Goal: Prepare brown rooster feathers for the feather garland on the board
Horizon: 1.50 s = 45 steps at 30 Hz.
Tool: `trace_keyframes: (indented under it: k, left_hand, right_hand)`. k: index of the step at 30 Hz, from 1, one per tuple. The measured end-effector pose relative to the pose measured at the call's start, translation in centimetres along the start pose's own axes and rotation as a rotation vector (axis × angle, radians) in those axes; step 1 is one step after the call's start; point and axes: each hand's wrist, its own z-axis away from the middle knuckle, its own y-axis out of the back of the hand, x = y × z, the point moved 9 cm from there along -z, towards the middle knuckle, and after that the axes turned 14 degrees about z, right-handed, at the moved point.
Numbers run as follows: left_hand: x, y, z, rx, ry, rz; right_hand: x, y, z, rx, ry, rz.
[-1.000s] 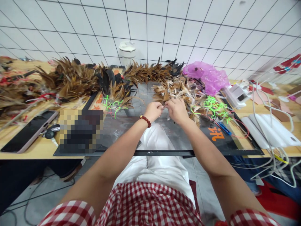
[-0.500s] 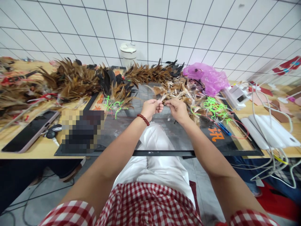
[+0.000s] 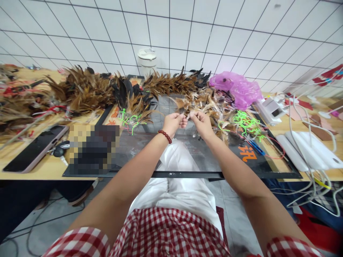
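My left hand, with a red bead bracelet on the wrist, and my right hand are raised close together over the dark cutting mat. Both are closed in a pinch on small brown feathers at their fingertips. Just behind and to the right of them lies a loose heap of brown and white feathers. Green string lies tangled to the right of my right hand, and more green string lies to the left.
Long brown and black feather bundles run along the back and left of the wooden table. A phone and keys lie at the left. A white cup, a pink plastic bag, a white device and white cables are around.
Both hands have lifted slightly off the feather heap and moved a little apart, with the small feathers pinched between them; the view has barely shifted.
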Motion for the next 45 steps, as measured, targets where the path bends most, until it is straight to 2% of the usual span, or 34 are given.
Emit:
trace_keyframes:
  k: [5, 12, 16, 19, 23, 26, 29, 31, 34, 37, 40, 43, 45]
  left_hand:
    - [0.0, 0.2, -1.2, 0.016, -0.024, 0.032]
    - [0.0, -0.1, -3.0, -0.027, -0.004, -0.025]
    - [-0.1, -0.3, -3.3, -0.048, 0.035, -0.046]
    - [0.1, -0.1, -3.2, -0.042, 0.015, -0.028]
    - [0.7, 0.2, -2.8, -0.07, -0.021, 0.047]
    - [1.0, 0.6, -2.5, -0.055, -0.024, 0.135]
    - [1.2, 1.0, -2.5, -0.026, -0.027, 0.213]
    - [1.1, 1.3, -2.6, -0.016, -0.025, 0.25]
    - [1.0, 1.3, -2.7, -0.025, -0.026, 0.271]
    - [1.0, 1.0, -2.5, -0.052, -0.025, 0.257]
    - [1.0, 1.0, -2.4, -0.037, -0.026, 0.257]
    - [1.1, 1.1, -2.3, -0.008, -0.032, 0.278]
    - [1.1, 1.2, -2.4, -0.002, -0.029, 0.28]
  right_hand:
    - [0.7, -1.7, -1.3, -0.005, 0.044, -0.071]
    - [1.1, -1.7, -2.8, 0.089, 0.051, -0.025]
    - [1.3, -2.4, -3.3, 0.075, 0.025, -0.003]
    - [1.4, -2.8, -3.2, 0.019, -0.015, -0.087]
    - [1.3, -3.0, -2.9, -0.14, -0.047, -0.304]
    - [1.6, -2.5, -3.0, -0.273, -0.066, -0.302]
    - [1.6, -1.4, -3.4, -0.338, -0.048, -0.199]
    - [1.0, 0.1, -3.6, -0.286, 0.019, -0.035]
    - [-1.4, 1.8, -3.3, -0.183, 0.238, 0.392]
    - [-3.5, 1.6, -2.1, -0.189, 0.438, 0.739]
    - [-4.5, 2.2, -1.7, -0.13, 0.467, 0.842]
    - [-5.1, 3.2, -1.8, -0.04, 0.435, 0.821]
    - [-5.1, 2.6, -1.7, -0.13, 0.434, 0.755]
